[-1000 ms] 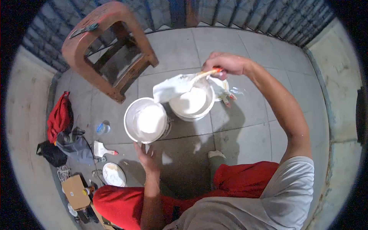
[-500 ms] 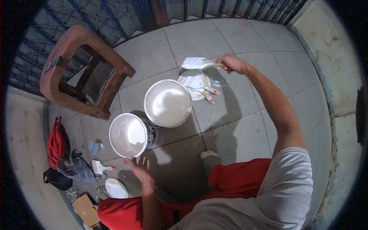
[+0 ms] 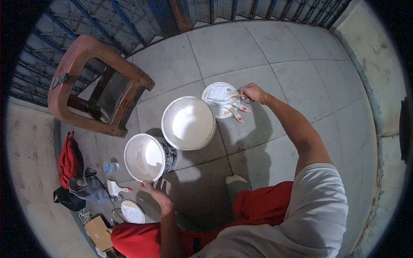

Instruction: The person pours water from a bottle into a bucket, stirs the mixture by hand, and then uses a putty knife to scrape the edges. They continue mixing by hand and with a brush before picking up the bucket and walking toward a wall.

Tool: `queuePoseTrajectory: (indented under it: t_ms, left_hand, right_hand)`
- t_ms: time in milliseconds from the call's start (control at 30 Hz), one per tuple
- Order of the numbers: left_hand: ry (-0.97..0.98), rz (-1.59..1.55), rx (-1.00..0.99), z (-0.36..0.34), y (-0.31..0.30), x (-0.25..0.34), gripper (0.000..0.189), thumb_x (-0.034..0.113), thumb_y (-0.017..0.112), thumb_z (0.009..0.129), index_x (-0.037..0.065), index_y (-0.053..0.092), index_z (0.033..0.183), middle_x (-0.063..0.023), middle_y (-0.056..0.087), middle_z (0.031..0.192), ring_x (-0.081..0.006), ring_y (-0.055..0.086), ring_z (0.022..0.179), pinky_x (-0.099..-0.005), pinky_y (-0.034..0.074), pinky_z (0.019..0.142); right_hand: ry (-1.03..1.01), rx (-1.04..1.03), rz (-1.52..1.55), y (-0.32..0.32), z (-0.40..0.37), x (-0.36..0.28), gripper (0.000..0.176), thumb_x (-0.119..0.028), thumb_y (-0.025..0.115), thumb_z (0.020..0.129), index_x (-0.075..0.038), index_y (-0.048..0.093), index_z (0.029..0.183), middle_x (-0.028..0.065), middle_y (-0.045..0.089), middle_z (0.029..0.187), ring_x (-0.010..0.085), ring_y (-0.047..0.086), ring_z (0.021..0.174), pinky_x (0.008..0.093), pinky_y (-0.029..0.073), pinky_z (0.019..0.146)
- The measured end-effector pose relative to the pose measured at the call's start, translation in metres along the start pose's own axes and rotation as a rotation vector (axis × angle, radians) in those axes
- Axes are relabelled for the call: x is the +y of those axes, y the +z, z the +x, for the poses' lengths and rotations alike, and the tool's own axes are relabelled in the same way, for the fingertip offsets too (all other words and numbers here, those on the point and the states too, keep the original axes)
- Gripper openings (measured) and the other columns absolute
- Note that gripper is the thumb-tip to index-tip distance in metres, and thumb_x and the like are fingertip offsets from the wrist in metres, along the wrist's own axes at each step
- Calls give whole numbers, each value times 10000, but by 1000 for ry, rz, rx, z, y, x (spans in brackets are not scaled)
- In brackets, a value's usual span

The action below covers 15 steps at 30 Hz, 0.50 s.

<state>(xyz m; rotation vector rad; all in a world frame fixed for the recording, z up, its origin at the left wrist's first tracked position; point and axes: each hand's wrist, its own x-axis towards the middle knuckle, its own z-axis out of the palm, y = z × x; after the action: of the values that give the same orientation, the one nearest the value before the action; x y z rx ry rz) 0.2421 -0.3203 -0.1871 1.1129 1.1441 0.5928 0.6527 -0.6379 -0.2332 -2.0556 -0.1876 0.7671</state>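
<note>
My right hand (image 3: 254,93) is closed around the handle of a paintbrush whose white-coated head (image 3: 218,93) is over a round lid (image 3: 222,114). Two more paintbrushes (image 3: 234,110), smeared with white paint, rest on that lid, their handles reaching past its edge. My left hand (image 3: 158,197) has its fingers apart, with the fingertips right at the near rim of a smaller bucket (image 3: 130,160) holding white paint. Behind it to the right stands a larger white bucket (image 3: 189,147), also with white paint inside.
A worn brown stool (image 3: 60,96) is at the left by the metal gate (image 3: 167,17). Along the left wall lie a red cloth (image 3: 70,161), a dark cap (image 3: 69,199), a plastic cup (image 3: 111,167), a wide brush (image 3: 115,188), another paint-covered lid (image 3: 133,211) and a cardboard box (image 3: 98,233).
My right hand has come down and slightly left, lowering the paintbrush from above the far side of the lid onto the brushes there. My left hand stays at the smaller bucket's rim.
</note>
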Motion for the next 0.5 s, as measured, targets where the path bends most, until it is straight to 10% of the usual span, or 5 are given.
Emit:
queuePoseTrajectory:
  t_ms: [500]
  left_hand:
    - [16, -1, 24, 2, -1, 0, 694, 557, 416, 923, 157, 156, 1427, -144, 302, 1406, -385, 474, 1144, -544, 397, 916]
  right_hand:
    - [-145, -175, -619, 4, 20, 14, 304, -290, 504, 803, -10, 623, 790, 141, 629, 836, 268, 565, 786, 368, 448, 745]
